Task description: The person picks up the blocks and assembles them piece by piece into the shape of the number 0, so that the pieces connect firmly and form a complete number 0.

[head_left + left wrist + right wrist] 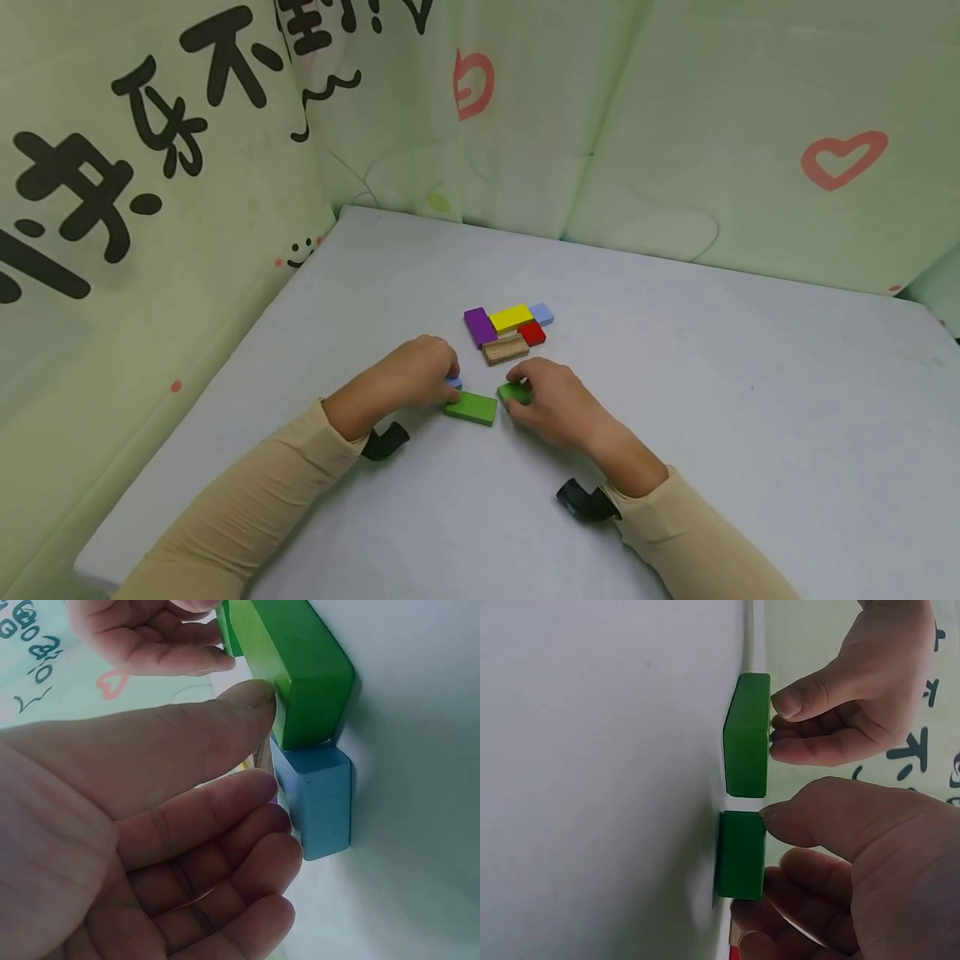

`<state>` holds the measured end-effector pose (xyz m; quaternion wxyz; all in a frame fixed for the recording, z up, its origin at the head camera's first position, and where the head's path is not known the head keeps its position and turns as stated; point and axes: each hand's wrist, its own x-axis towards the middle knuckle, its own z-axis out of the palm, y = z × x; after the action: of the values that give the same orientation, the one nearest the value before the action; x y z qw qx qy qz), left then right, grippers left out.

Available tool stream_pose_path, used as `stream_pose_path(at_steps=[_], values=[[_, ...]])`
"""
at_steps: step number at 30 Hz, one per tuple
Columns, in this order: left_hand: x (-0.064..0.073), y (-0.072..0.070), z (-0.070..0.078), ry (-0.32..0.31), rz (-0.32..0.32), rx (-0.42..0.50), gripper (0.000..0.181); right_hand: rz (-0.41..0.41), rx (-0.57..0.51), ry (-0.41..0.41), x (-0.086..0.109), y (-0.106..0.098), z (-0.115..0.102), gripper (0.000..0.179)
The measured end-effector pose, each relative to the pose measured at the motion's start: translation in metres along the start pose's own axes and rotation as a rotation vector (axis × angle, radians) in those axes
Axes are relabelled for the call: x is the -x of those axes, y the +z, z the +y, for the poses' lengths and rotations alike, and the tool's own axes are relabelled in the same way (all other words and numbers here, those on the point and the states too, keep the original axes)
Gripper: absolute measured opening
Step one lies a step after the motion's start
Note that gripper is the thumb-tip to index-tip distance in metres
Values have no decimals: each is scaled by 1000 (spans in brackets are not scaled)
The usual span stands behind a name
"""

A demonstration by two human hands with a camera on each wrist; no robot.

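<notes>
two hands (416, 371) (553, 402), two green blocks (472, 407) (512, 392)

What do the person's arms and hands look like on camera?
The left hand and right hand are bare, without gloves. Both arms wear long, plain beige sleeves: left sleeve, right sleeve. A black, bent fitting shows at each cuff: left fitting, right fitting. No cables are visible.

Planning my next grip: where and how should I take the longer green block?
The longer green block lies flat, the blue block crowding its far side at left, so probably pinch its long sides near the right end, from above.
</notes>
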<state>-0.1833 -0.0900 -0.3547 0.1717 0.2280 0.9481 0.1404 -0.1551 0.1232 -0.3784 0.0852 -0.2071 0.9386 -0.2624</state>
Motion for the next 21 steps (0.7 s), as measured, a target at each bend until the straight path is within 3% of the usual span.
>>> stream_pose_path(at_steps=[21], values=[[-1, 0, 1, -7, 0, 3, 30, 11, 8, -33, 1, 2, -2, 25]])
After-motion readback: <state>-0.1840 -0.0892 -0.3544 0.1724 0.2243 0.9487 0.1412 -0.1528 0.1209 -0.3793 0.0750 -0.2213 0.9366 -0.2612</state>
